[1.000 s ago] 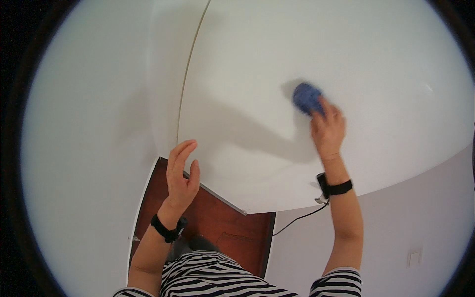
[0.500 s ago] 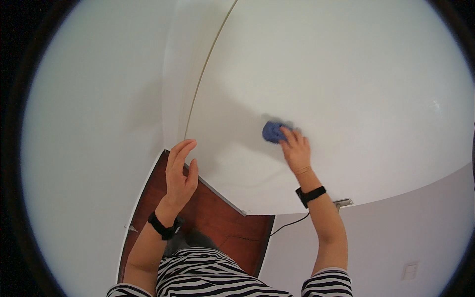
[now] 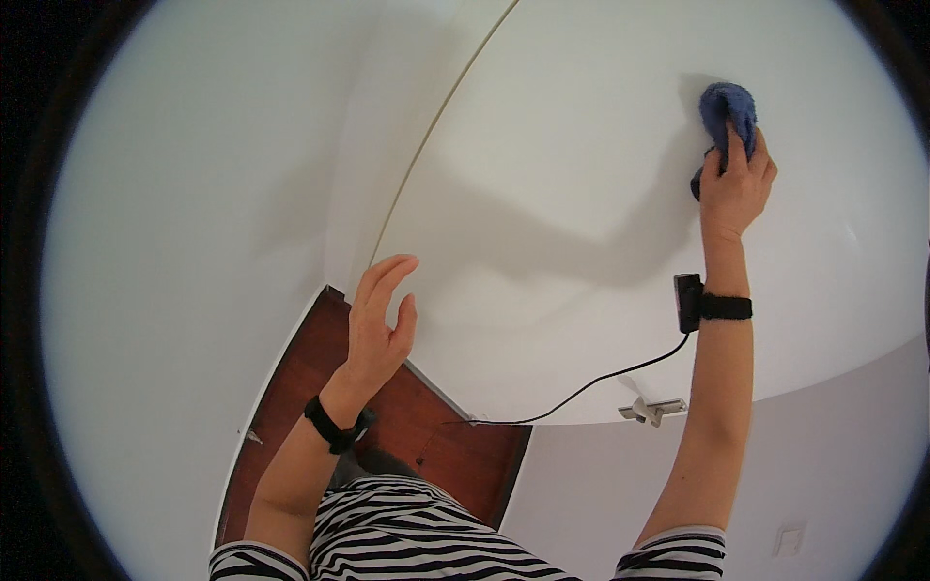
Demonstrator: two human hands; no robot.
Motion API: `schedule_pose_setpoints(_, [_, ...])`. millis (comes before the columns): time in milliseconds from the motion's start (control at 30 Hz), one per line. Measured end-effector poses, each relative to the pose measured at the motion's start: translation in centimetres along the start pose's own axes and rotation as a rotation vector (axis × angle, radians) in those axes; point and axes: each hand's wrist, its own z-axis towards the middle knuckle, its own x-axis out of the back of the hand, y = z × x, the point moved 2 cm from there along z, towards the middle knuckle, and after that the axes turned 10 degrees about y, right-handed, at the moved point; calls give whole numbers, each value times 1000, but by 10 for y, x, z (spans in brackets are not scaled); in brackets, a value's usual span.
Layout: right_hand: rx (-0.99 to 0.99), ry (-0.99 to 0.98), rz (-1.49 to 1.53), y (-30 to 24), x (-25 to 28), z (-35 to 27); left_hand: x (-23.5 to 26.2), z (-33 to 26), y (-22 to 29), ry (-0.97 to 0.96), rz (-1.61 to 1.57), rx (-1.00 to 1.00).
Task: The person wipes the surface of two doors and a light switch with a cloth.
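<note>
A fluffy blue cloth (image 3: pixel 728 102) is bunched against a broad white door (image 3: pixel 572 155), high up on its right part. My right hand (image 3: pixel 738 198) grips it from below, fingers spread over the folds and the arm stretched out. The part of the cloth beneath the fingers is hidden. Lower and to the left, my left hand (image 3: pixel 381 324) hangs in front of the door's lower left edge. Its fingers are loosely curved with the thumb apart, and nothing is in it.
A metal lever handle (image 3: pixel 651 412) juts from the door's edge, near my right forearm. From a black device (image 3: pixel 688 303) strapped at my right wrist, a thin black cable (image 3: pixel 601 378) droops toward the reddish-brown floor (image 3: pixel 455 460). A small metal fitting (image 3: pixel 254 438) sits low on the left wall.
My right hand has carried the cloth up and to the right across the door, and the arm is straighter. My left hand has shifted slightly right and up, still empty.
</note>
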Motion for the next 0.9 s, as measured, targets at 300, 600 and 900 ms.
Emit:
schedule_pose_setpoints(300, [126,-207,287,-91,-7,-116,9,-14,-13,-7,68,15])
schedule_pose_setpoints(600, [203,-524,562,-180,21,-248,32,-19,-11,-9,115,67])
schedule_pose_setpoints(900, [239,-524,594,-174,17,-191,49,-4,2,28,94,16])
